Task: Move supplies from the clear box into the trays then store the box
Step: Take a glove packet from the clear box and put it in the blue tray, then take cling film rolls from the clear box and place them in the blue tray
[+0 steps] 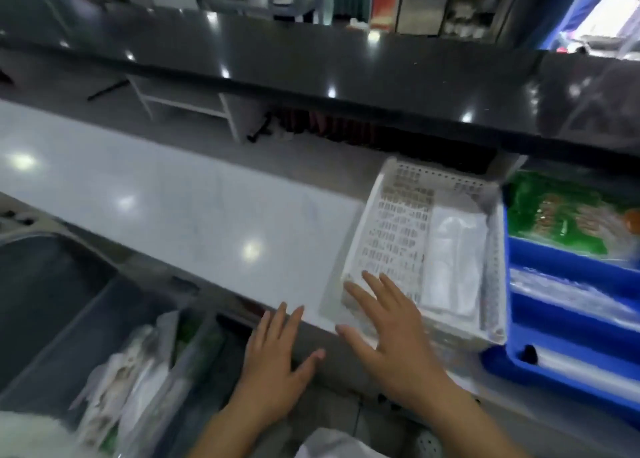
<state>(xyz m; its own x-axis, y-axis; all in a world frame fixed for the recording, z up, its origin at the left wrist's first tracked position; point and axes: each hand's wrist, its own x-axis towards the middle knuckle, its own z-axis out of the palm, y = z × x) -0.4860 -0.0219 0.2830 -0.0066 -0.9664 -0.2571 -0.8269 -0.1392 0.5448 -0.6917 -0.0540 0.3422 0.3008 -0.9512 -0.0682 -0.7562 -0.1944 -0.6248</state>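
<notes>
— Grips? 
— Left hand (277,364) and right hand (391,340) both spread flat, holding nothing, right fingertips over the white tray (391,236) corner.
— Supplies? 
— White packet (453,263) inside that tray, on the bench (173,208), beside the blue tray (568,319).

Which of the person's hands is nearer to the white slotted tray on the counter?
The right hand. Its spread fingers overlap the near left corner of the white slotted tray. The left hand is open too, lying further left, clear of the tray, over the counter edge.
</notes>
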